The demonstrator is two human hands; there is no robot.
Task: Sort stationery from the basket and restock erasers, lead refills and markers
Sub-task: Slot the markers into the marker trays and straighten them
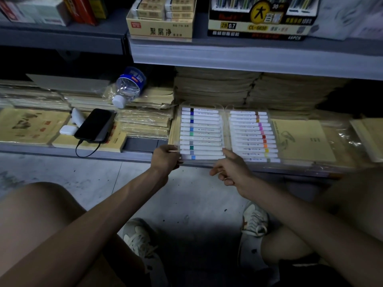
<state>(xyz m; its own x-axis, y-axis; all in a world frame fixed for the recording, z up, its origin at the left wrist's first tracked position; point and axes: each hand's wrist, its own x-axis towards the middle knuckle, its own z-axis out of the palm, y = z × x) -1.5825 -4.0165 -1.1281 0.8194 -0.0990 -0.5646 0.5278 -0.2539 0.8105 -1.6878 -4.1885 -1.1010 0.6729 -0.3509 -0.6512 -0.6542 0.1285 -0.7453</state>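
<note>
Left grip: closed round the near left corner of the case.
Right grip: forefinger laid on the case's near edge by the spine; the other fingers are loosely curled and nothing seems to be clasped.
Case: clear plastic, spread open and flat on the lower shelf, with its near edge at the shelf's lip and notebooks under and beside it.
Case contents: white markers are laid crosswise in two rows, blues and greens in the left half, pinks, reds and yellows in the right.
Step in hand: judged to be squaring or closing the case for restocking.
Done well: the case is best kept level so that no marker slips its slot, then folded at the spine and pushed back from the lip.
Eraser box: on the upper shelf, stacked with wrapped erasers.
Lead box: just beside it on the right, filled with refill tubes.
Basket: not seen.
</note>
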